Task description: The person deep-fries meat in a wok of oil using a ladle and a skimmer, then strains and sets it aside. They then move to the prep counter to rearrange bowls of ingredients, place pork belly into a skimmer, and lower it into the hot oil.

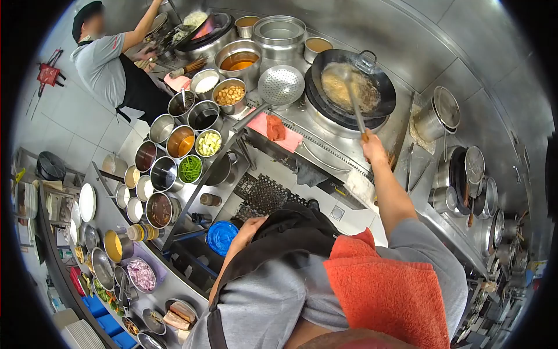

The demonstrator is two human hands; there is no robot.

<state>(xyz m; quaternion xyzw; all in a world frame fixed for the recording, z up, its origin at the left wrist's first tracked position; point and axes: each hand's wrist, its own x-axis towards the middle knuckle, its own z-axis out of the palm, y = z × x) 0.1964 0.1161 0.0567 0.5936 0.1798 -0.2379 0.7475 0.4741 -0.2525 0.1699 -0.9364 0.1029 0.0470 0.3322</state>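
Gripping a long-handled metal utensil with a wooden end (pixel 356 106), the right hand (pixel 374 146) appears right of the frame's centre. Its grip is closed, the fingers wrapped around the wooden part, while the utensil's blurred head lies within a black, round-bottomed metal wok (pixel 383 93) at the upper right. The wok holds a bubbling, pale-brown liquid (pixel 332 87) and sits on a round burner of the steel stove (pixel 401 125). The right forearm reaches up the frame from a grey short sleeve (pixel 410 247), the arm extended and the hand just below the wok's near edge.

The left hand (pixel 250 228) lies low in the frame, left of centre, beside the person's black apron (pixel 290 224). Its forearm runs upward along the body, with the fingers turned inward towards the apron; whether its grip is closed on the cloth cannot be told. A round blue lid (pixel 221 237) shows just left of this hand.

Left of the wok rests a round, perforated metal skimmer (pixel 282 83), its handle slanting down towards a steel bench (pixel 183 205) crowded with metal pots, one containing chopped green vegetables (pixel 190 168).
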